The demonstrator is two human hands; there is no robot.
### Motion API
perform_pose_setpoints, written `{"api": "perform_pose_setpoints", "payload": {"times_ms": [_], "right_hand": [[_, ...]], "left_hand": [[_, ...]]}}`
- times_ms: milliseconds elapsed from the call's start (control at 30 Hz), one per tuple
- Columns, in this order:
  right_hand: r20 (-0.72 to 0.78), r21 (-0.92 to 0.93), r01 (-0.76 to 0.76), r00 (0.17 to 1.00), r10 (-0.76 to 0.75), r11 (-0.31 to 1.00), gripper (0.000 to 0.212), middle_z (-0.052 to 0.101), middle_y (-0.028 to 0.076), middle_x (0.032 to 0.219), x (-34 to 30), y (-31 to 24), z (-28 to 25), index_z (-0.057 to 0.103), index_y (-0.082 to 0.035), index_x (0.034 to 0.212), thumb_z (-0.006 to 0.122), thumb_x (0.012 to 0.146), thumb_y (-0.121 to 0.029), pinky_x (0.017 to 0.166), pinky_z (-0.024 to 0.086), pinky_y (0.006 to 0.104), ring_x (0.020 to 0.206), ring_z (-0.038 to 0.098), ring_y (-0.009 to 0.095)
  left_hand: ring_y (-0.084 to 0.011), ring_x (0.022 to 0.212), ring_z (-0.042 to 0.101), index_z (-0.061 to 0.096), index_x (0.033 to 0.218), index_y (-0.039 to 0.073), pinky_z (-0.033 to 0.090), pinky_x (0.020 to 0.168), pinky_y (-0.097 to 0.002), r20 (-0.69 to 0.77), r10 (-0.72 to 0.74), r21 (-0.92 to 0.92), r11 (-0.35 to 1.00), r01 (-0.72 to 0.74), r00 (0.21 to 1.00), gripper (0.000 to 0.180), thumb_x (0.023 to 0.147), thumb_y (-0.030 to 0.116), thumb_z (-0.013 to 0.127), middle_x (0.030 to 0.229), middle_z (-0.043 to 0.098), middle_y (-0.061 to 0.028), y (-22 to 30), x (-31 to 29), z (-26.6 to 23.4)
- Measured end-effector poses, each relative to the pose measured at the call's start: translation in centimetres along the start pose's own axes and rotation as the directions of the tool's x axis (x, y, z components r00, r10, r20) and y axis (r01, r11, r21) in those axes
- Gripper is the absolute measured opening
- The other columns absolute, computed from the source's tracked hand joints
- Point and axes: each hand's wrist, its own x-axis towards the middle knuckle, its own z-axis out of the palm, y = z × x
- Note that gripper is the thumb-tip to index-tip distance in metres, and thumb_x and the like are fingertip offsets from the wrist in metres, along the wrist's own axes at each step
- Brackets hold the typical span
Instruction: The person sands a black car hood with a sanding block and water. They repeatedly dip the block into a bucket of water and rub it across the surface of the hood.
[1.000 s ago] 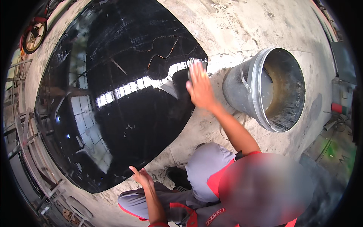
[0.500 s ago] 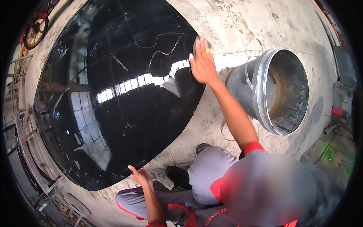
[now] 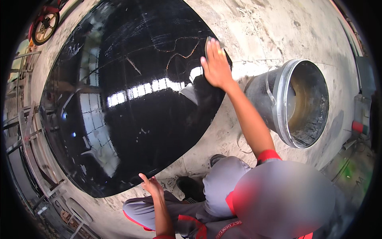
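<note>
A large glossy black panel (image 3: 127,119), shaped like a car bonnet, fills the left and middle. My right hand (image 3: 217,67) lies with fingers extended near its right edge, pressing down a small grey sheet that looks like sandpaper (image 3: 208,40); most of it is hidden under the fingers. Left of that hand, a wavy orange-brown scratch line (image 3: 184,55) and a pale grey patch (image 3: 190,95) show on the panel. At the near edge, my left hand (image 3: 152,186) grips the rim, thumb on top and fingers largely hidden.
Right of the panel, a dark bucket (image 3: 260,97) with a pale rim lies tipped, its mouth facing right, stained brown inside. My bent knees (image 3: 227,175) are close to the near edge. Metal racks (image 3: 34,147) line the far left, and a motorcycle wheel (image 3: 45,28) stands at upper left.
My right hand has slid slightly inward from the panel's right edge with the sheet. My left hand keeps its hold on the rim. The whole view has shifted a little.
</note>
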Motion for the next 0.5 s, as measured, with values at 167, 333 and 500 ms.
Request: {"api": "perform_pose_setpoints", "payload": {"times_ms": [167,333,500], "right_hand": [[0.198,0.115,0.1,0.973,-0.122,0.988,0.073,0.019,0.026,0.168,-12.3,-4.3,-1.5,0.02,0.007,0.161,0.048,0.103,-0.03,0.126,0.017,0.0549,0.157,0.014,0.044],[-0.093,-0.038,0.027,0.995,-0.03,0.999,0.067,0.022,0.027,0.167,1.2,1.1,-0.6,0.026,0.007,0.157,0.043,0.107,-0.034,0.125,0.022,0.0516,0.156,0.02,0.042],[0.135,0.051,0.061,0.988,-0.068,0.997,0.073,0.021,0.027,0.168,-7.1,-4.9,-0.4,0.024,0.007,0.159,0.05,0.104,-0.032,0.127,0.017,0.0519,0.157,0.017,0.041]], "left_hand": [[-0.0065,0.076,0.06,0.065,0.103,0.008,0.045,0.07,-0.0243,-0.055,-0.015,0.022,1.0,0.016,0.998,0.046,0.098,0.053,0.068,0.092,0.069,0.0018,1.1,-1.1,0.4],[-0.0059,0.083,0.061,0.068,0.111,0.01,0.043,0.069,-0.0236,0.023,0.002,-0.013,1.0,-0.002,1.0,0.043,0.098,0.052,0.068,0.102,0.071,0.0036,-0.8,0.1,0.4],[-0.0097,0.097,0.065,0.064,0.119,0.004,0.047,0.079,-0.0258,0.016,-0.014,-0.007,1.0,0.014,1.0,0.047,0.101,0.047,0.066,0.111,0.071,-0.0024,-0.2,0.3,-2.0]]}}
